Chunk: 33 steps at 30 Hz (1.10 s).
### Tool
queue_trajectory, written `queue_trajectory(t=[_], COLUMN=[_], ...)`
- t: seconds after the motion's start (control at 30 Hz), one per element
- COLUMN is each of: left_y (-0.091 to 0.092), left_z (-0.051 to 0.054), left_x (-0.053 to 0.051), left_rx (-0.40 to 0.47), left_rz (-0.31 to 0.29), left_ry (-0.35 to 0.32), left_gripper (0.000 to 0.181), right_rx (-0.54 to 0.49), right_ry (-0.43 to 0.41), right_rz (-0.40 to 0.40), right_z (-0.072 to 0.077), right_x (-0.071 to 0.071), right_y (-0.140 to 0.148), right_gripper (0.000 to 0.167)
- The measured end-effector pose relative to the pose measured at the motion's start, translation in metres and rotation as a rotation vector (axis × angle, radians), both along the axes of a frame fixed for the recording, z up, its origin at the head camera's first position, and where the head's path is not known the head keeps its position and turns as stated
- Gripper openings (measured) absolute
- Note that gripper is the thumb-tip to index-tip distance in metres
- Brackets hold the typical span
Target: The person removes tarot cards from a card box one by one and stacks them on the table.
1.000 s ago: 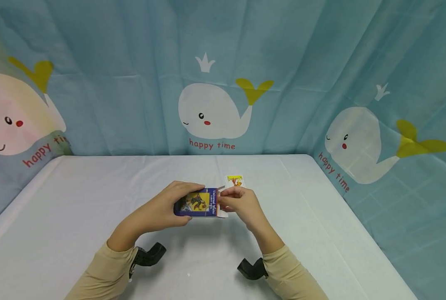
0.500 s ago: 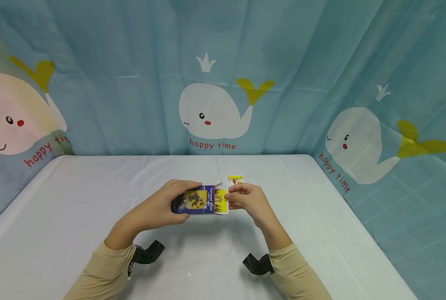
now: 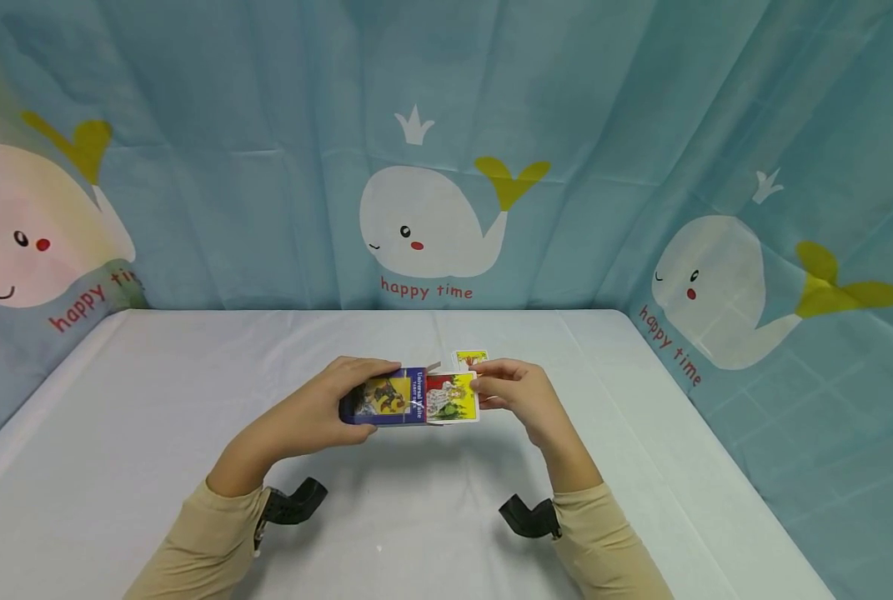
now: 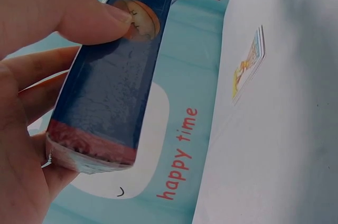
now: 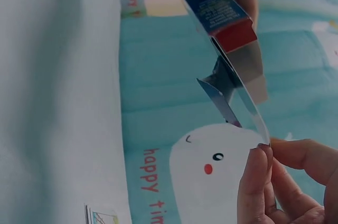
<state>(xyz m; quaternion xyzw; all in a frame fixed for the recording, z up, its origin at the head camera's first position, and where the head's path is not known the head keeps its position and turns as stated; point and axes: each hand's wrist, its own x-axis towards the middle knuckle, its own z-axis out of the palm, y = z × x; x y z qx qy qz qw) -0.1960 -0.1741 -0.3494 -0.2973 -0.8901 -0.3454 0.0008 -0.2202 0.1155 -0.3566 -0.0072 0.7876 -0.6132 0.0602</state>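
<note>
My left hand (image 3: 318,412) grips a dark blue tarot card box (image 3: 386,397) above the table, thumb along one narrow side in the left wrist view. Out of the box's right end sticks a tarot card (image 3: 452,397) with a yellow and red picture. My right hand (image 3: 524,400) pinches the card's outer edge between thumb and fingers. In the right wrist view the box flaps (image 5: 219,97) hang open, and the card is seen nearly edge-on. Just behind the right fingers lies a small stack of cards (image 3: 470,358) on the table, partly hidden.
A white cloth covers the table (image 3: 191,375). Behind it and on both sides hangs a blue curtain (image 3: 266,208) printed with whales. Black wrist mounts (image 3: 296,502) stick out from both sleeves.
My right hand has moved from the box's mouth to the right, drawing the card most of the way out. The left hand with the box has shifted slightly left.
</note>
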Motion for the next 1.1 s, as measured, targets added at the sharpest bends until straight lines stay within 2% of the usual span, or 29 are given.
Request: queue_trajectory(t=[0.23,0.6,0.83,1.1], left_y=[0.001,0.000,0.002,0.001], left_z=[0.000,0.001,0.001,0.001], left_x=[0.000,0.000,0.000,0.001], left_rx=[-0.004,0.002,0.000,-0.012], left_rz=[-0.005,-0.007,-0.012,-0.015], left_ry=[-0.004,0.003,-0.017,-0.046], left_gripper=[0.071,0.071,0.071,0.071], right_rx=[0.006,0.019,0.091,0.115], right_ry=[-0.016,-0.016,-0.021,-0.015], right_rz=[0.008,0.027,0.095,0.153], right_z=[0.003,0.004,0.005,0.004], right_x=[-0.002,-0.007,-0.006,-0.008], right_y=[0.002,0.017,0.033,0.042], right_gripper=[0.025,0.026,0.022,0.024])
